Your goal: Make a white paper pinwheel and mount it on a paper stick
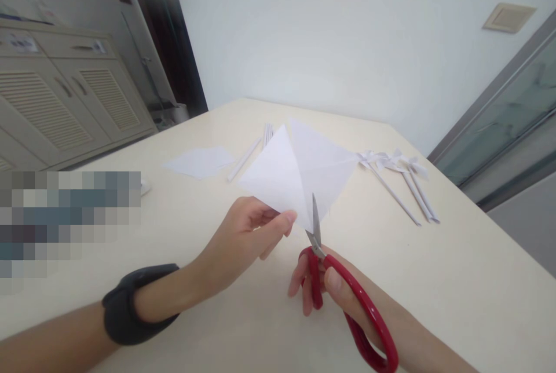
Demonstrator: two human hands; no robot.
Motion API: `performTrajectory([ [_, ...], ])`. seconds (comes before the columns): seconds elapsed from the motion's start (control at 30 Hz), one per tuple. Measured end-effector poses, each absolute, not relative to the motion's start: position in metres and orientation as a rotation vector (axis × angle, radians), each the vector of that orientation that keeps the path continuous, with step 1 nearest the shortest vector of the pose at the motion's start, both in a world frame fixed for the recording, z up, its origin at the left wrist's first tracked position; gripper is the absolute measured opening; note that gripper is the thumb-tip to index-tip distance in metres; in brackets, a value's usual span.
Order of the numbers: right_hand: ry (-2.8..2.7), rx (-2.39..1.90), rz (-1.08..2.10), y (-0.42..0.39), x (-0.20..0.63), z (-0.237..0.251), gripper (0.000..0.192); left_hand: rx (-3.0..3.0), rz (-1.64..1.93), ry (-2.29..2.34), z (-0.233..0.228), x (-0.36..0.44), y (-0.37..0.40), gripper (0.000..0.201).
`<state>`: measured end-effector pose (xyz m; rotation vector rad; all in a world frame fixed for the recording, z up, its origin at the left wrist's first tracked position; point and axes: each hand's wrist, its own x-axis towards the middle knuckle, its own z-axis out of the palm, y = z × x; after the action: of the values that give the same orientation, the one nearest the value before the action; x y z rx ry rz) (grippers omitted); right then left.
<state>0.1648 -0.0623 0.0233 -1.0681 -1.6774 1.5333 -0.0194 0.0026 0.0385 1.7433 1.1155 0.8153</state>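
flat white sheet (200,161) and a paper stick (244,160) lie far left on the table (456,280). left hand (243,234) pinches the folded white paper (299,170) by its lower corner, just above the table. right hand (334,292) is curled snug through the red scissors (347,297), blades nearly shut at the paper's bottom edge, with paper pinwheels (399,179) off right.

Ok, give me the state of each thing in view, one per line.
Paper: creased, held up off the table, scissor blades at its lower corner.
Scissors: blades nearly closed, in right hand.
Left hand: pinching the paper's lower edge.
Pinwheels: finished, lying flat on table.
Sheet: lying flat.
Sticks: lying loose.
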Motion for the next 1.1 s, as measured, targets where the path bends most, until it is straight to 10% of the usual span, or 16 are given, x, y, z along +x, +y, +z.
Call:
performTrajectory([
  [1.1, -1.743, -1.078, 1.503, -0.057, 0.167, 0.010, 0.045, 1.783, 0.772, 1.079, 0.037, -0.021, 0.004, 0.048],
])
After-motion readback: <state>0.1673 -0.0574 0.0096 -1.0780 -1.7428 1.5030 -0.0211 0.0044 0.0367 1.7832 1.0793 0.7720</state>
